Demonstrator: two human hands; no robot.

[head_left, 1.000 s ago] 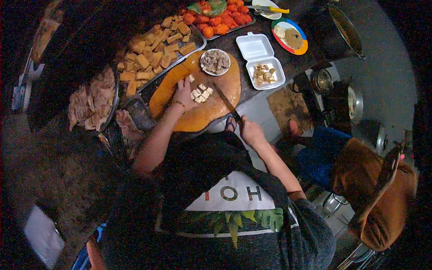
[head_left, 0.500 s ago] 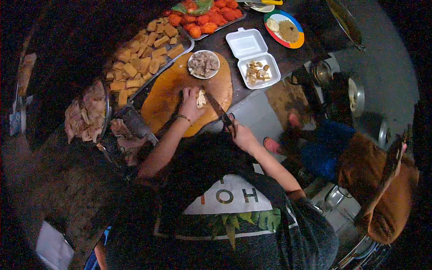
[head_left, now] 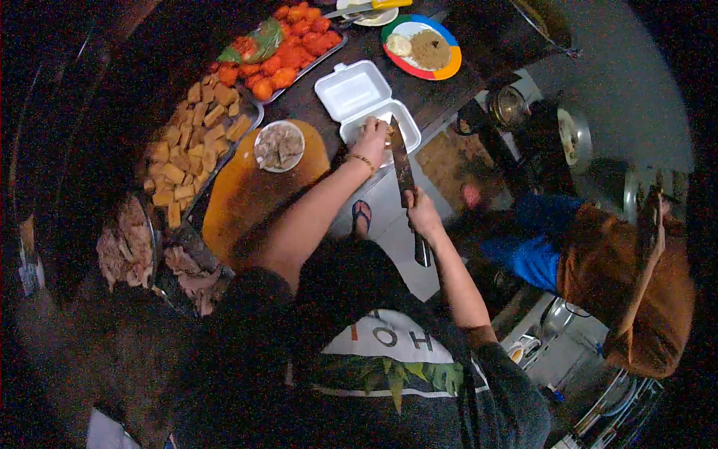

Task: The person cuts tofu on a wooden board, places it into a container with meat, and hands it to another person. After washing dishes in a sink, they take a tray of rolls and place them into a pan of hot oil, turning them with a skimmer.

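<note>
My left hand (head_left: pixel 370 141) is over the lower half of a white foam takeaway box (head_left: pixel 409 123), its fingers curled round some tan chopped pieces (head_left: pixel 390 135) that look like fried tofu. Beside those fingers lies the dark blade of a large knife (head_left: pixel 402 166), its tip over the box. My right hand (head_left: pixel 423 214) grips the knife near where blade and handle meet. The box's lid (head_left: pixel 353 91) is folded back. On the round wooden chopping board (head_left: pixel 232 206) stands a white bowl (head_left: pixel 279 146) of chopped meat. My left hand hides much of the box's contents.
Trays of fried tofu blocks (head_left: pixel 183 150) and red-orange food (head_left: pixel 299 49) stand at the back left. Cooked meat (head_left: pixel 126 247) lies left of the board. A colourful plate (head_left: pixel 446 71) holds brown seasoning. To the right are pots (head_left: pixel 574 142) and a person in brown (head_left: pixel 636 299).
Both hands have moved from the board to the foam box, the knife coming along in my right hand. The chopped tofu has left the board. My view has shifted to the right.
</note>
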